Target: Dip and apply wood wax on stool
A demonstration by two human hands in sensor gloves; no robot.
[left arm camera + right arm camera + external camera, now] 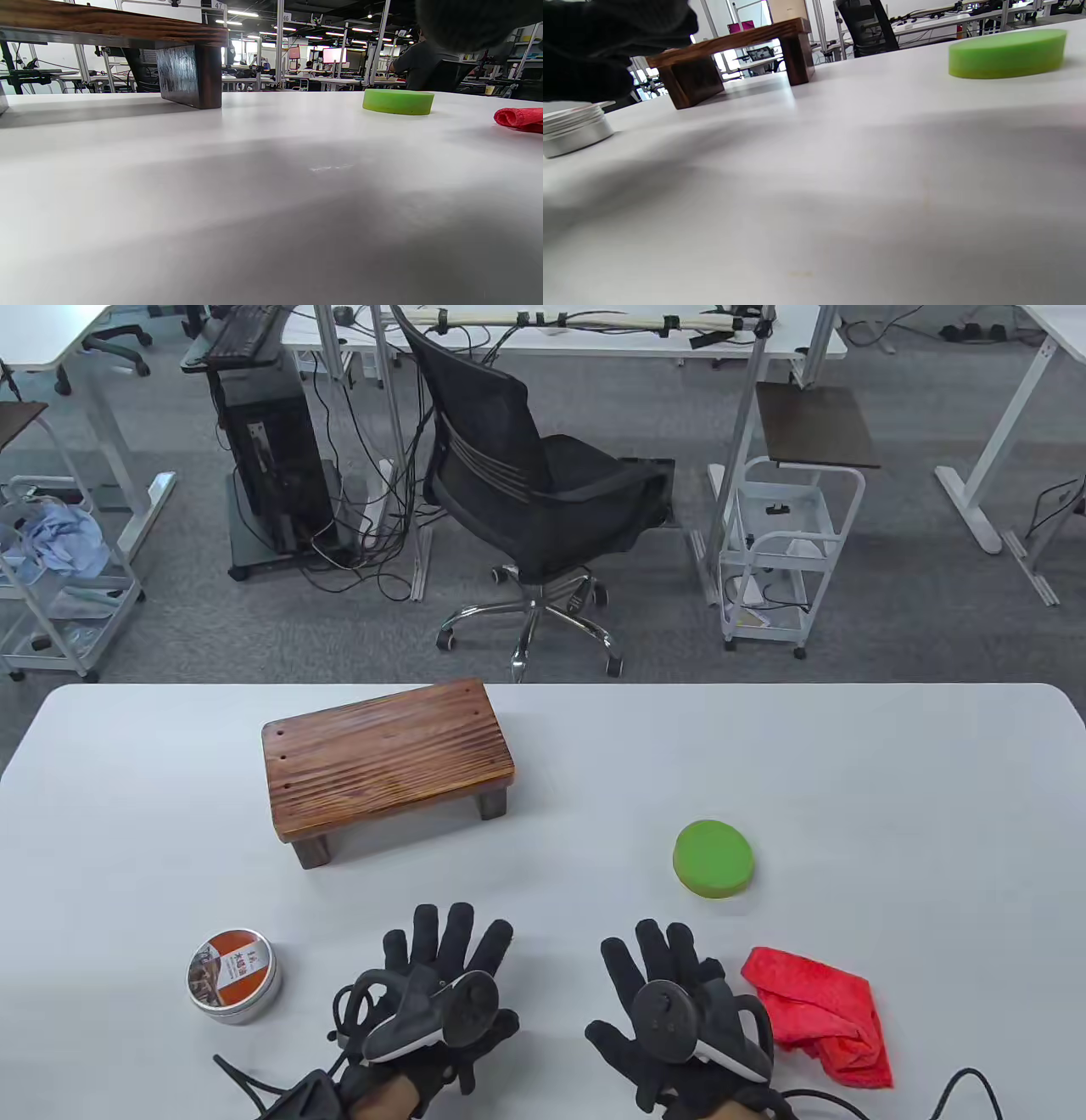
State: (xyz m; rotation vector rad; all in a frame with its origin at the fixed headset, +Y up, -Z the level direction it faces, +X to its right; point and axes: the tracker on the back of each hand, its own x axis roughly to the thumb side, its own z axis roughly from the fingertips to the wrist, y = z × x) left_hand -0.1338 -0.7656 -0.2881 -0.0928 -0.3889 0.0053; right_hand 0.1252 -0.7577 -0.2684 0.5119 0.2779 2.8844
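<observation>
A small brown wooden stool (pixel 386 759) stands on the white table (pixel 848 780), left of centre; its leg shows in the left wrist view (pixel 191 76) and it shows in the right wrist view (pixel 734 55). A closed round wax tin (pixel 233 976) with an orange label sits at the front left, also in the right wrist view (pixel 575 129). A green round sponge (pixel 713 858) lies right of centre. My left hand (pixel 441 959) and right hand (pixel 670 976) rest flat on the table, fingers spread, holding nothing.
A crumpled red cloth (pixel 819 1014) lies just right of my right hand, also in the left wrist view (pixel 519 118). A black office chair (pixel 534 492) and a white cart (pixel 785 551) stand beyond the table's far edge.
</observation>
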